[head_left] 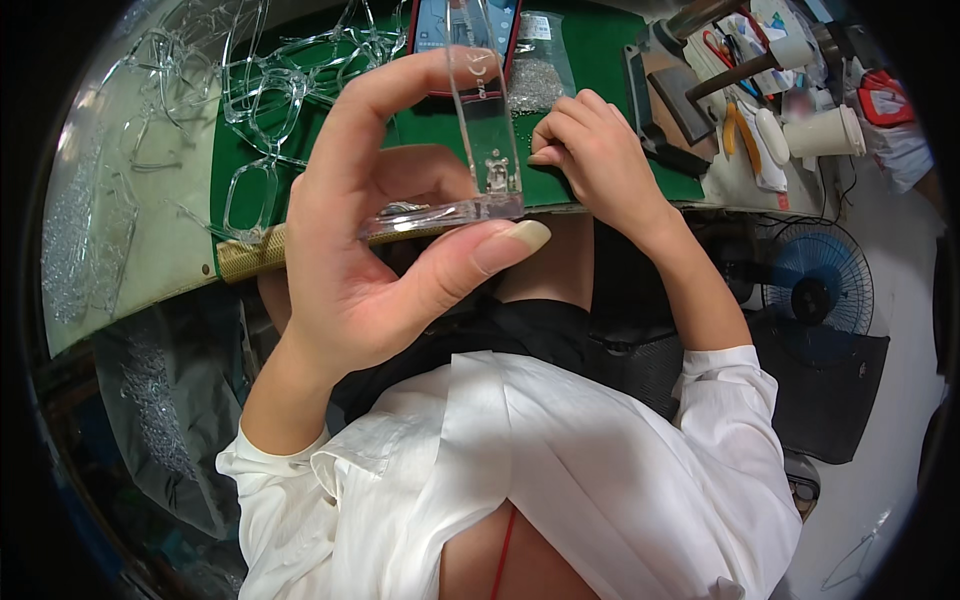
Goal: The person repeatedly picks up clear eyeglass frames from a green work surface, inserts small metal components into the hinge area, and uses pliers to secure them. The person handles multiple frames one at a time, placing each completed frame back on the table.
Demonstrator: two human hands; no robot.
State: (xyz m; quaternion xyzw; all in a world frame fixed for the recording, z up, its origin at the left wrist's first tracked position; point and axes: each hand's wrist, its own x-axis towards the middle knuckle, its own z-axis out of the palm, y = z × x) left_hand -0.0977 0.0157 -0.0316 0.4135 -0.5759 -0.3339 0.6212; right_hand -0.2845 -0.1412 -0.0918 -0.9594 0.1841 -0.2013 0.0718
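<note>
Raised close in front of me, my left hand (345, 215) grips a clear plastic eyeglass frame (440, 214) between thumb and curled fingers. One clear temple arm (484, 120) stands upright from it, with a small metal hinge at the corner. My right hand (605, 165) rests low over the green mat (600, 60), its thumb and fingers pressed together; whatever they pinch is too small to make out. Just beyond it lies a clear bag (538, 85) of tiny metal parts, with a few loose ones beside the fingers.
Several clear eyeglass frames (265, 110) are heaped at the left. A phone-like screen (432, 25) is at the back. On the right stand a metal bench tool (668, 115), yellow-handled pliers (738, 135) and a white cup (830, 135); a blue fan (815, 280) sits lower.
</note>
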